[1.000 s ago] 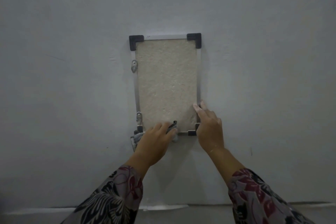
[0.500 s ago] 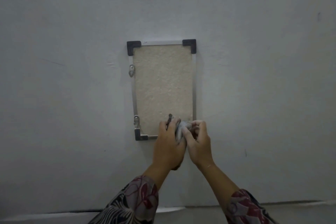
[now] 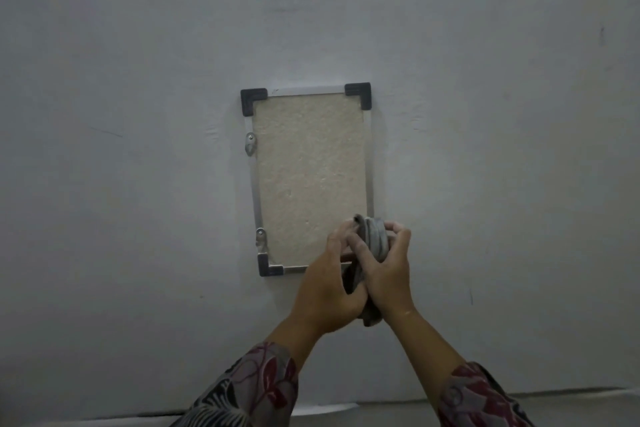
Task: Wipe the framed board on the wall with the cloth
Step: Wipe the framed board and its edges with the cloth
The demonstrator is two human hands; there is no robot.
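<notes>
Your left hand (image 3: 325, 282) and your right hand (image 3: 388, 274) are pressed together in front of the lower right corner of the framed board (image 3: 308, 180), and both are closed around one bunched grey cloth (image 3: 375, 237). Its folds stick up between your fingertips at the top, and a small end hangs out below your palms. You have one board on the pale grey wall (image 3: 138, 184): a tall beige textured panel in a thin metal frame. Three dark corner caps (image 3: 254, 101) show, at the top left, top right and bottom left; your hands cover the fourth corner. Two small metal brackets (image 3: 250, 144) sit on the frame's left edge, one near the top and one near the bottom. Two floral-patterned sleeves (image 3: 256, 388) cover your forearms at the bottom of the view.
</notes>
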